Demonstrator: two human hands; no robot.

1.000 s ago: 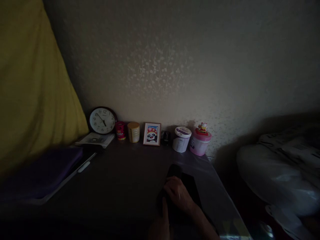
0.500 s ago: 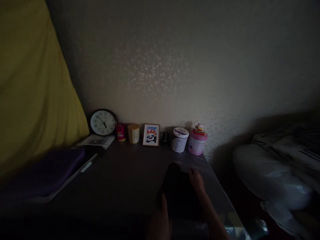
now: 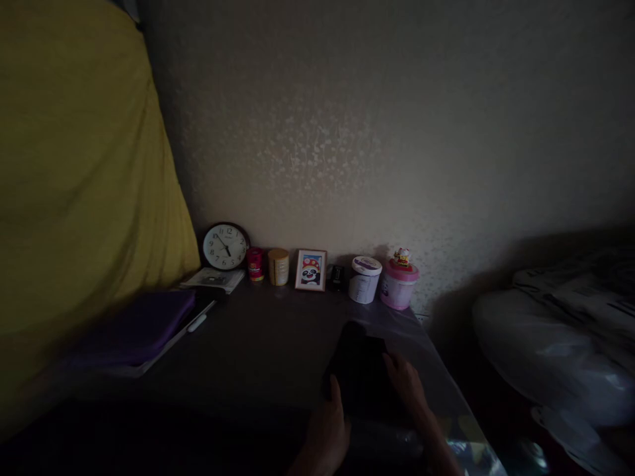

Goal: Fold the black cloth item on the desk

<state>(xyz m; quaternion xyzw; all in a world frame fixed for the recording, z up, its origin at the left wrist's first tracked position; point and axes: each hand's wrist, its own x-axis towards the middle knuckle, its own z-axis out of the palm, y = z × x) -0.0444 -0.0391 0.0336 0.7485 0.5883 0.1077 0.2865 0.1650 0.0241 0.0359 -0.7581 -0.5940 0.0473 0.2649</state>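
While I watch head view, a dark object lies at 5 o'clock on the table; left hand at its 7, right hand at its 3; I cannot tell either's grip. Probably light, soft; hold opposite sides.

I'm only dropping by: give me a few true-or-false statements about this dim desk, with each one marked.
1. The cat figurine sits on the pink-lidded tub. True.
2. The clock lies face down. False: the clock is propped up with its face showing.
3. The left hand is at the left side of the dark object, the right hand at its right; what it is, is too dark to tell. True.
4. The purple case lies to the right of both hands. False: the purple case lies to their left.
5. The framed picture shows a panda. True: the framed picture does.
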